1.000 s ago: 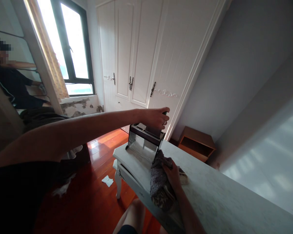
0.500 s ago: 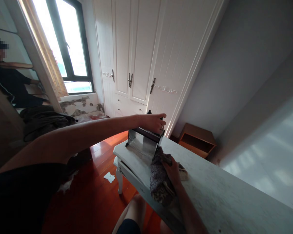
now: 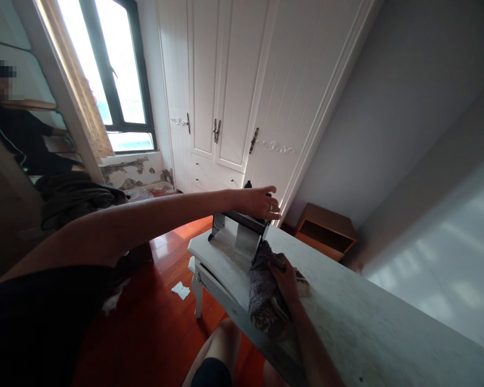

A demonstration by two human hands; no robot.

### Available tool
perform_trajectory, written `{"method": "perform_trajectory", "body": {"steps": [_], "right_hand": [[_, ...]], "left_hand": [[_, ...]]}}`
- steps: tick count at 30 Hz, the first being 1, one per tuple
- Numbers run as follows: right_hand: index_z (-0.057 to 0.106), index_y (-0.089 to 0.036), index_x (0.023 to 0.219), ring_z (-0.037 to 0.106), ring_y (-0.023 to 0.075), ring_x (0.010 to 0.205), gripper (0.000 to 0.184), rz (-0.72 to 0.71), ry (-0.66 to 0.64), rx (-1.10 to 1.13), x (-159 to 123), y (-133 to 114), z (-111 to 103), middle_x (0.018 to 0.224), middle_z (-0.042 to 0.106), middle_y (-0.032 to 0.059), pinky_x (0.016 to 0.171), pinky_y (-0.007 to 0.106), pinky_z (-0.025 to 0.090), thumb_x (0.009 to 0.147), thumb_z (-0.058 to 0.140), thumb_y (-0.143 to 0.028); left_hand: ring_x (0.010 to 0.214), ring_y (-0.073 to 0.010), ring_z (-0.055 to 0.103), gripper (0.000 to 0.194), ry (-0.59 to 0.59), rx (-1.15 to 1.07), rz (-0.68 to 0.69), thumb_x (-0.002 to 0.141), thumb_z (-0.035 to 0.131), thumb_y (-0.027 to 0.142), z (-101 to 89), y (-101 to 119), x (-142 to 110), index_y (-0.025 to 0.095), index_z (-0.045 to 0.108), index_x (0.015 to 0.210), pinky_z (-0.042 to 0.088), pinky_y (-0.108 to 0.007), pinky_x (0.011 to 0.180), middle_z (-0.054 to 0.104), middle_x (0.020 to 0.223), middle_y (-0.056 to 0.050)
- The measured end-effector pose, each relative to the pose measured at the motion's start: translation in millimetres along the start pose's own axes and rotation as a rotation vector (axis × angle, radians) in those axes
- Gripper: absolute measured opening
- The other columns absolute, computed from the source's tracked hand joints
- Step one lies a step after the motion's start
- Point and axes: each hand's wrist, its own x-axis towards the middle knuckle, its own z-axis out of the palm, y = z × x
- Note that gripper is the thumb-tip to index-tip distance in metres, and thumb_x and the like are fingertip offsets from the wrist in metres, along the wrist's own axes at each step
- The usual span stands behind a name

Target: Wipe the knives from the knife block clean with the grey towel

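A clear-sided box with a dark top frame stands on the far end of the white table. Over its top edge reaches my left hand, a ring on one finger, its fingers apart and partly bent. A dark knob-like part shows behind that wrist; what lies under the palm is hidden. My right hand grips a bunched grey-brown patterned towel against the near right side of the box. Part of the towel hangs toward the table's front edge.
A white wardrobe rises behind the table, beside a window. An open-fronted brown cabinet sits beyond the table's far side. White paper lies on the red floor. A mirror at left reflects a person.
My left hand's fingers have spread and shifted slightly right over the box's top edge. My right hand stays on the towel, which has moved very little.
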Motion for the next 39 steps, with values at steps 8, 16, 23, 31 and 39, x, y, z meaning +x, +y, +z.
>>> {"method": "perform_trajectory", "body": {"steps": [8,16,23,31,39], "right_hand": [[0.064,-0.017,0.091,0.063,0.0267,0.082,0.046,-0.022,0.004,-0.007,-0.5,-0.2,0.0,0.086,0.071,0.0077,0.077,0.036,0.046,0.071,0.065,-0.059],[0.064,-0.017,0.094,0.064,0.0282,0.085,0.049,-0.017,0.001,-0.006,1.6,5.3,0.2,0.09,0.072,0.0084,0.078,0.037,0.048,0.071,0.066,-0.06],[0.065,-0.017,0.09,0.063,0.0287,0.086,0.047,-0.032,0.018,0.009,1.8,6.8,2.3,0.087,0.071,0.0079,0.079,0.037,0.047,0.07,0.065,-0.06],[0.065,-0.017,0.091,0.063,0.0283,0.084,0.048,-0.022,0.027,-0.004,0.4,5.5,2.1,0.087,0.07,0.0079,0.077,0.036,0.048,0.071,0.064,-0.06],[0.067,-0.017,0.092,0.064,0.0284,0.083,0.047,-0.037,0.046,-0.007,0.8,2.0,1.1,0.086,0.072,0.0078,0.075,0.036,0.05,0.07,0.066,-0.059]], "left_hand": [[0.129,-0.0175,0.054,0.052,0.198,-0.065,-0.046,0.089,0.048,0.004,-16.7,-16.1,-15.5,0.033,0.061,0.129,0.026,-0.039,0.112,0.064,0.134,-0.005],[0.131,-0.0303,0.05,0.055,0.412,-0.357,-0.63,0.076,0.063,0.017,-12.4,-35.6,-48.8,0.02,0.061,0.131,0.028,-0.048,0.113,0.058,0.139,-0.013],[0.123,-0.0255,0.058,0.052,0.957,-1.182,-1.071,0.071,0.08,0.028,37.7,-21.3,-60.0,0.014,0.063,0.117,0.045,-0.042,0.107,0.063,0.128,-0.016],[0.096,-0.0192,0.068,0.071,0.981,-1.581,-1.066,0.051,0.091,0.015,63.1,1.0,-58.5,0.013,0.06,0.114,0.055,-0.037,0.089,0.071,0.103,-0.009],[0.081,-0.0181,0.071,0.044,0.924,-1.531,-0.999,0.057,0.09,0.028,71.9,0.0,-49.0,0.013,0.066,0.09,0.054,-0.033,0.083,0.074,0.086,-0.007]]}}
